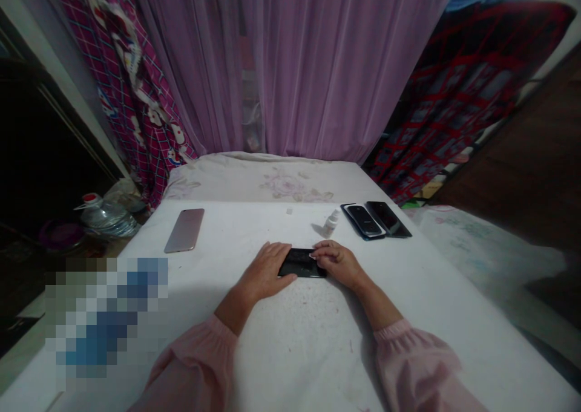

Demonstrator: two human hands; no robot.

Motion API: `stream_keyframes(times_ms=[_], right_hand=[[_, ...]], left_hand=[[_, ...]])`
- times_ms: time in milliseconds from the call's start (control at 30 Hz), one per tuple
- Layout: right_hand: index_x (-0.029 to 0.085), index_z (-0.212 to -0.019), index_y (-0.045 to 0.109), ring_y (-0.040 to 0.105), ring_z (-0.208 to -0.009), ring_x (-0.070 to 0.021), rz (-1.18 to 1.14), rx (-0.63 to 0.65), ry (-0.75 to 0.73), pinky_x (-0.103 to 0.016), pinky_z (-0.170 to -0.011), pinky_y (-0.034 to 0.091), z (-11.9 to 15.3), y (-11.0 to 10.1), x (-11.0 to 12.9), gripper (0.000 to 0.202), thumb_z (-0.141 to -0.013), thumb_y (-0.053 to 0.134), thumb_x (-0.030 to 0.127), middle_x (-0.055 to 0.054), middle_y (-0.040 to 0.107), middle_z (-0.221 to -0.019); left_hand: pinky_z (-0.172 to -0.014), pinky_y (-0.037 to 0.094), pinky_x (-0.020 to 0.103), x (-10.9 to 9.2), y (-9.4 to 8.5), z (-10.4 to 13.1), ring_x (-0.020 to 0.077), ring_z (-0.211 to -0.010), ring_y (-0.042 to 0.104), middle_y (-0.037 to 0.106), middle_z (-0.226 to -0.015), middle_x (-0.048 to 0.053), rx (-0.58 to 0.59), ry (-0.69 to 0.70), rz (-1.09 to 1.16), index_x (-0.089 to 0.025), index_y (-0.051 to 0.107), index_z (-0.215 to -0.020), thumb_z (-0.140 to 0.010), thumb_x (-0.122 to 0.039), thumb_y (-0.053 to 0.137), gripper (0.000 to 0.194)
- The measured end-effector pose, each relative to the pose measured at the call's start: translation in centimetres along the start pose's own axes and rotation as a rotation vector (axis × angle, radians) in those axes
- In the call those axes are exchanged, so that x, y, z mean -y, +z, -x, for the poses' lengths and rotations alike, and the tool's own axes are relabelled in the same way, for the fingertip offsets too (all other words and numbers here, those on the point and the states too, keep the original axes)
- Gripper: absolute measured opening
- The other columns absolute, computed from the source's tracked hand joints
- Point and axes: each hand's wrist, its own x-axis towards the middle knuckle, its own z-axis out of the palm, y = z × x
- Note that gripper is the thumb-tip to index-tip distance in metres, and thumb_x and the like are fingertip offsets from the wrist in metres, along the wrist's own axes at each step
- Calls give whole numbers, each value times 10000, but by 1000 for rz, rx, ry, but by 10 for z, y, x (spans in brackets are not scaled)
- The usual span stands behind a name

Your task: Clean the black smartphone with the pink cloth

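A black phone (302, 264) lies flat on the white-covered table (299, 351), its long side running left to right. My left hand (269, 271) grips the phone's left end, fingers along the far edge and thumb at the near edge. Over the phone's right end, my right hand (338, 263) is closed in a pinch on a small white piece (313, 255), touching or just above the dark surface. What the piece is made of is too small to tell. A small spray bottle (331, 223) stands just beyond my right hand.
A rose-gold phone (184, 230) lies at the left. Several phones (363, 220) lie at the back right, near another dark one (389, 219). A small pale square (289, 211) rests farther back. Purple curtains (318, 67) hang behind. A water jug (109, 216) stands off the table's left side.
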Motion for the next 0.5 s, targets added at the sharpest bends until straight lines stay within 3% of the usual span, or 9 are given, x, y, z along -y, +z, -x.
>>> stream_keyframes(times_ms=[233, 367, 500], right_hand=[[271, -853, 755, 647, -852, -191, 123, -118, 128, -339, -843, 499, -6, 8, -2, 229, -719, 578, 214, -20, 725, -916], [237, -833, 767, 649, -855, -189, -34, 29, 125, -323, -799, 519, -5, 0, 1, 208, -693, 614, 246, -50, 710, -957], [199, -805, 785, 648, -838, -180, -207, 209, 162, -282, -656, 538, -1, -11, 4, 216, -642, 665, 273, -100, 628, -1192]], left_hand=[[-1145, 261, 520, -2, -1, 0, 294, -1272, 480, 558, -1333, 126, 3, -5, -14, -192, 450, -1320, -834, -403, 631, 560], [-1139, 267, 523, -2, -1, 0, 294, -1265, 486, 562, -1328, 125, 5, -14, -13, -196, 451, -1320, -838, -397, 623, 550], [-1136, 264, 516, -1, 0, 1, 291, -1270, 483, 563, -1329, 120, 9, -13, -3, -208, 441, -1337, -833, -394, 628, 568]])
